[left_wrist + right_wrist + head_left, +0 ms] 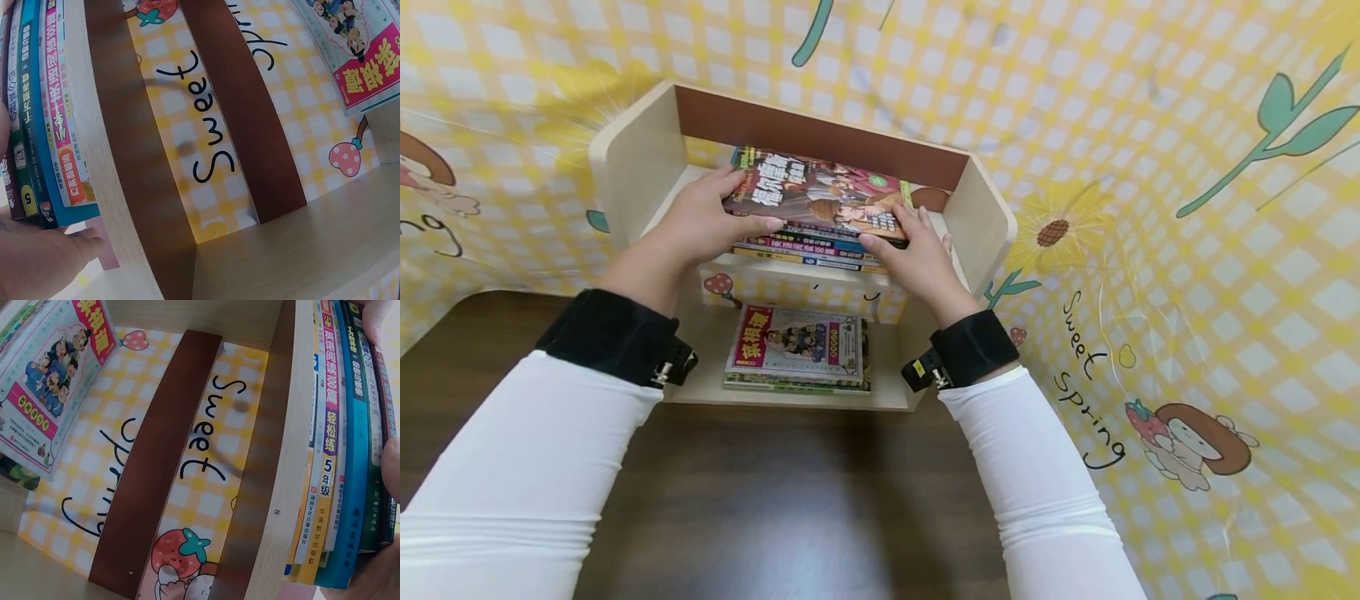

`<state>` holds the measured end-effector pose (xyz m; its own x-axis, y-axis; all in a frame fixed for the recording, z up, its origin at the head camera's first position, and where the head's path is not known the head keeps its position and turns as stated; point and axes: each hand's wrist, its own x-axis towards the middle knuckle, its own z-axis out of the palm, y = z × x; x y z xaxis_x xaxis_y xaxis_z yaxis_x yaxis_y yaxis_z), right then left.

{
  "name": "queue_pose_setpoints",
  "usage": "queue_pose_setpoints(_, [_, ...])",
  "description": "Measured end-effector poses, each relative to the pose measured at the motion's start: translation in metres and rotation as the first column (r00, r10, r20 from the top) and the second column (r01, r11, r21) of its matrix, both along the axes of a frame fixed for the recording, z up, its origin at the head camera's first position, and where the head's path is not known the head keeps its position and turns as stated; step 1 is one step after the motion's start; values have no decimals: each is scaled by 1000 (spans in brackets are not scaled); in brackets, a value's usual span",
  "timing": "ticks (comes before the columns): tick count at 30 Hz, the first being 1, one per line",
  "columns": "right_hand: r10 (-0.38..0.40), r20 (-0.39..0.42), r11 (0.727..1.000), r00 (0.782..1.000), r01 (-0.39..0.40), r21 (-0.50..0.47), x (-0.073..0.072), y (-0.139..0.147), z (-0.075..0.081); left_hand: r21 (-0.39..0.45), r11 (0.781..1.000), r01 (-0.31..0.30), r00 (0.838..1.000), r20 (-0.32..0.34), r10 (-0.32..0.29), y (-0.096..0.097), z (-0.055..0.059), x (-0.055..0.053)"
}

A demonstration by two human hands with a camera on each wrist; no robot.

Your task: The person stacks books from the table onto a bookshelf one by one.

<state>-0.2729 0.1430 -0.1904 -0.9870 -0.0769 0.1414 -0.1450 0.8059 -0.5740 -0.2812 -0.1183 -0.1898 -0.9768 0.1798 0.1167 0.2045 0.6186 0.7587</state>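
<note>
A stack of books (808, 257) lies flat on the upper shelf, topped by a dark comic-style book (820, 190) with white lettering and cartoon figures. My left hand (696, 218) grips the left end, its thumb along the front edge and fingers over the top corner. At the opposite end my right hand (925, 254) holds on, thumb at the front and fingers round the side. The left wrist view shows the fingers (50, 259) against the book ends. Blue, green and pink spines (330, 406) show in the right wrist view.
The light wooden shelf unit (988, 208) has raised side panels and a brown back rail (820, 125). On its lower shelf lies a smaller pile of books (801, 343). Yellow checked wall covering (1150, 275) surrounds it, above a dark wood floor (775, 500).
</note>
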Motion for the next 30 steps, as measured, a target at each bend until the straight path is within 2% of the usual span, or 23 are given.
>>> queue_pose_setpoints(10, [15, 3, 1000, 1000, -15, -20, -5, 0, -3, -3, 1000, -8, 1000, -8, 8, 1, -4, -5])
queue_pose_setpoints(16, [36, -4, 999, 999, -36, -30, -11, 1, -7, 6, 1000, -8, 999, -41, 8, 2, -11, -8])
queue_pose_setpoints(21, [70, -23, 997, 997, -71, -34, -18, 1, -10, 60, 997, -41, 998, -51, 44, 3, -20, -10])
queue_pose_setpoints(23, [74, -30, 996, 997, -75, -49, -19, 1, -12, 58, 996, -67, 996, -54, 70, 0, -23, -10])
queue_pose_setpoints(27, [60, -41, 997, 997, -62, -56, -11, 4, -16, 15, 996, -89, 990, -109, 90, -9, -23, -2])
queue_pose_setpoints(30, [60, -86, 998, 994, -59, 5, 8, 10, -18, -12, 997, -78, 980, -187, 74, -18, -23, 13])
